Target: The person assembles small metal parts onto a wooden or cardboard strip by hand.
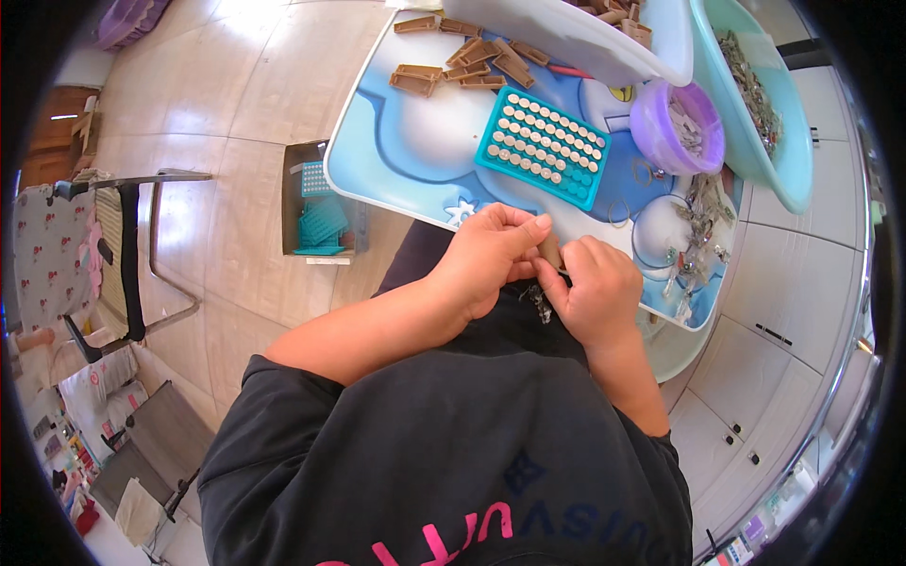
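Close to my body, at the near edge of the small blue-and-white table (434,123), my two hands meet around a small brown plastic piece (550,249). The thumb and fingers of my left hand (483,257) pinch its upper left side. My right hand (596,288) has its fingers curled in around the lower right of the same piece. Beneath them a small bunch of dark, shiny metallic bits (540,304) shows against my dark clothes; whether it joins the piece is hidden. Beyond my hands lies a teal tray (578,193) with rows of round, pale discs.
Brown trough-shaped plastic casings (477,58) are scattered at the table's far left. A white bin (604,42), a purple bowl (651,132) and a pale teal basin (793,170) crowd the far right. Tangled metallic parts (698,241) lie at right. A box (294,236) stands on the floor.
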The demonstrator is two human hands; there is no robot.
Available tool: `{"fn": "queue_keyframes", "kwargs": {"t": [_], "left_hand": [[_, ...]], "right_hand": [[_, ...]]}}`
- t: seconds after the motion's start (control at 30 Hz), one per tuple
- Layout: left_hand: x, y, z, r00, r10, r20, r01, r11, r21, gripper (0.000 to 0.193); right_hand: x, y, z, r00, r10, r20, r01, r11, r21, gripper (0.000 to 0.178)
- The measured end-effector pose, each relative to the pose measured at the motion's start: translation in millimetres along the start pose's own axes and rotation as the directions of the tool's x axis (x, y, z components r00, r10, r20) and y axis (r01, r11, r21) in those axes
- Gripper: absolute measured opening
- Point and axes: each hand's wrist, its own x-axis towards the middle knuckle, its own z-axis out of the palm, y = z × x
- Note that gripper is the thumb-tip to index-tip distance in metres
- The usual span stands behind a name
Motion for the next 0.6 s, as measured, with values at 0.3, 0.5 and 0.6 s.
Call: {"fn": "queue_keyframes", "kwargs": {"t": [0.3, 0.5, 0.6], "left_hand": [[8, 41, -23, 0.683, 0.709, 0.175, -0.657, 0.492, 0.571, 0.021], [79, 127, -68, 0.123, 0.877, 0.464, -0.254, -0.424, 0.869, 0.037], [97, 130, -65, 0.275, 0.873, 0.402, -0.046, -0.406, 0.913, 0.047]], "right_hand": [[-29, 24, -16, 0.962, 0.266, -0.069, -0.177, 0.793, 0.583, 0.027], [-79, 58, -38, 0.852, 0.485, 0.197, -0.299, 0.142, 0.944, 0.033], [-106, 73, -59, 0.794, 0.54, 0.277, -0.313, -0.026, 0.949, 0.037]]}}
